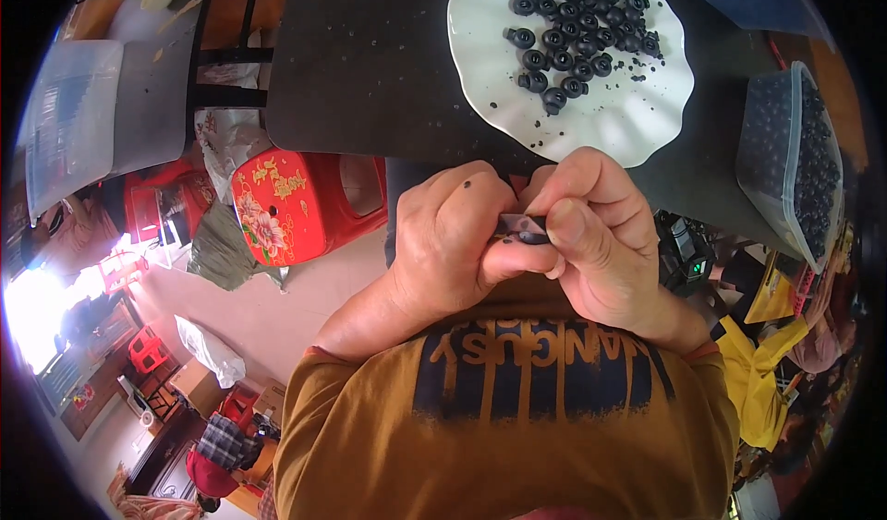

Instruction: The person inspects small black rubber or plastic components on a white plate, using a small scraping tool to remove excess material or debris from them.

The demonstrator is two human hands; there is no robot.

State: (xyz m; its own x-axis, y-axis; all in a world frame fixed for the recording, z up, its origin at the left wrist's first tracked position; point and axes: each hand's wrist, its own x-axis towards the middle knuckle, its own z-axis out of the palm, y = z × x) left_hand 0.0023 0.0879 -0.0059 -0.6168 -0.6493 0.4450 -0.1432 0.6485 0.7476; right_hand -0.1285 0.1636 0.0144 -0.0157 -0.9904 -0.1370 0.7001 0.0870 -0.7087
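Pale floor (pixel 319 284) fills the left of a cluttered, daylit room, brightest at a window (pixel 42 312) on the far left. Lower left, a person in a plaid top and red cap (pixel 205 472) is near a cardboard box (pixel 197 386). A red plastic stool printed with flowers (pixel 277 211) stands just beside the near left corner of a dark, smooth table (pixel 370 58), whose surface is dotted with pale specks. Near the table's right end is a clear plastic tub (pixel 796 151) full of small black pieces. A bright yellow cloth (pixel 762 381) hangs beyond it.

Along the table's near edge lies a white plate with a wavy rim (pixel 637 137), bearing a cluster of round black ring-shaped parts (pixel 573 35) and scattered black crumbs.

Just off that near edge, the wearer, in a brown T-shirt (pixel 517 455), brings both bare hands together. The left hand (pixel 453 234) is curled, its fingers closed around a small dark piece (pixel 534 236); the right hand (pixel 601 243) pinches the same piece between thumb and finger. Its exact shape is mostly hidden.
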